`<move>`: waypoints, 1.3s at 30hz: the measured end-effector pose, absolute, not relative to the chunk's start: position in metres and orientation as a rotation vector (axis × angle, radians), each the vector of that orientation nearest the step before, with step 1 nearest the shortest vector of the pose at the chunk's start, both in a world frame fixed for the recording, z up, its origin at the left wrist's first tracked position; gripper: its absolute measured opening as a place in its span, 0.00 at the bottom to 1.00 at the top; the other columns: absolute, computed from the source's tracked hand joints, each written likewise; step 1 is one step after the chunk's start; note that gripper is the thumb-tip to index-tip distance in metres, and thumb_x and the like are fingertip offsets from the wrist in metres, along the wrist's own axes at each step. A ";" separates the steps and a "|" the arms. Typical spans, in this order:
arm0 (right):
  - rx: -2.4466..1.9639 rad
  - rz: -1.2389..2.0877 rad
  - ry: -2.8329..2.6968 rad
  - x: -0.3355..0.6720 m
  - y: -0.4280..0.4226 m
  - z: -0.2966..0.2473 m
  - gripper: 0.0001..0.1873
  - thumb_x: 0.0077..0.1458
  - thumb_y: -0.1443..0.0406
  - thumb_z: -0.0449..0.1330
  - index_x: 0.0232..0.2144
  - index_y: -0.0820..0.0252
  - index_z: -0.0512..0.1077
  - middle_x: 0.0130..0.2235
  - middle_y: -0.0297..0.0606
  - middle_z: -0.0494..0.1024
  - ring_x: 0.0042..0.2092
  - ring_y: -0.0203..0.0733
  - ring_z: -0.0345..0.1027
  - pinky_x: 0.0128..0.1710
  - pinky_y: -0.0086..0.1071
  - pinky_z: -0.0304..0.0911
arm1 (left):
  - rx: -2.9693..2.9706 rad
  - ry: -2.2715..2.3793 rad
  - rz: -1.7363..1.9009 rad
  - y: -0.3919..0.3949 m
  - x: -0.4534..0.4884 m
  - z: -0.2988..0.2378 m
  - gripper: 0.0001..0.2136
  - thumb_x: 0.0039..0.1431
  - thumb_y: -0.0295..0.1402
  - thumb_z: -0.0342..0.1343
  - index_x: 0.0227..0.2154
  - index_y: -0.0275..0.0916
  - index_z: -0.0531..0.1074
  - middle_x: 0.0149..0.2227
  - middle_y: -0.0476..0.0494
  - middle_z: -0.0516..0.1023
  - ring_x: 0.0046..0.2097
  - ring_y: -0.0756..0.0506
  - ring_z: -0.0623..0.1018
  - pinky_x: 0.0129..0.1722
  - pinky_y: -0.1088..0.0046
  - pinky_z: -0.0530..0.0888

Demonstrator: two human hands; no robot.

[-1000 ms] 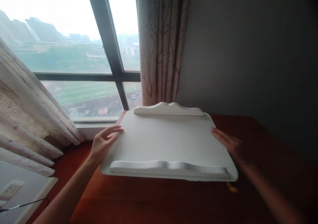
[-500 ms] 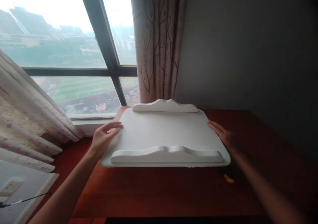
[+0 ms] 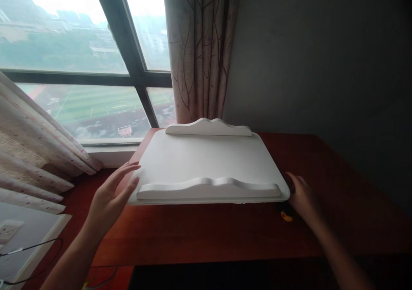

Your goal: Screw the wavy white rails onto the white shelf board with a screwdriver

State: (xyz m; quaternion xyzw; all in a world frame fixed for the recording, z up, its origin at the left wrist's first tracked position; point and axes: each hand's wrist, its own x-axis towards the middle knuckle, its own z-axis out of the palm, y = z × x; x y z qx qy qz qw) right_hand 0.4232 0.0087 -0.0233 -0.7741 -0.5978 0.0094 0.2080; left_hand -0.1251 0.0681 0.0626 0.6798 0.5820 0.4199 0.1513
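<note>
home room: patterned curtain (image 3: 199, 49), big window (image 3: 80, 67), wooden desk (image 3: 225, 234).

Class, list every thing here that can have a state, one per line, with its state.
White board: lying flat on the table, ridges upward.
Left hand: open, fingers spread, by the board's near left corner.
Right hand: open, at the board's near right corner.
Curtain: gathered against the wall.

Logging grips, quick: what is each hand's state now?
Left hand: open, holding nothing, beside the board's left edge.
Right hand: open, holding nothing, at the board's right corner.
</note>
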 end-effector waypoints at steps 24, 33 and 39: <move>-2.062 0.139 -1.291 0.460 -0.013 -0.003 0.33 0.57 0.42 0.56 0.55 0.57 0.74 0.44 0.49 0.82 0.43 0.57 0.78 0.37 0.46 0.76 | 1.857 1.649 1.342 0.028 -0.093 0.041 0.16 0.56 0.45 0.64 0.44 0.44 0.76 0.45 0.45 0.81 0.46 0.40 0.80 0.47 0.66 0.76; -1.704 0.069 -1.925 0.398 0.035 0.063 0.20 0.60 0.50 0.58 0.49 0.48 0.78 0.51 0.40 0.79 0.52 0.55 0.73 0.53 0.47 0.70 | 1.832 1.667 1.393 0.029 -0.092 0.036 0.15 0.57 0.46 0.63 0.42 0.44 0.77 0.43 0.45 0.82 0.45 0.40 0.80 0.47 0.65 0.75; -1.605 0.325 -2.074 0.358 0.062 0.076 0.16 0.58 0.56 0.60 0.46 0.49 0.80 0.49 0.38 0.81 0.50 0.52 0.75 0.53 0.44 0.71 | 1.811 1.666 1.399 0.029 -0.091 0.037 0.15 0.57 0.47 0.63 0.42 0.44 0.77 0.42 0.43 0.82 0.46 0.39 0.81 0.47 0.64 0.75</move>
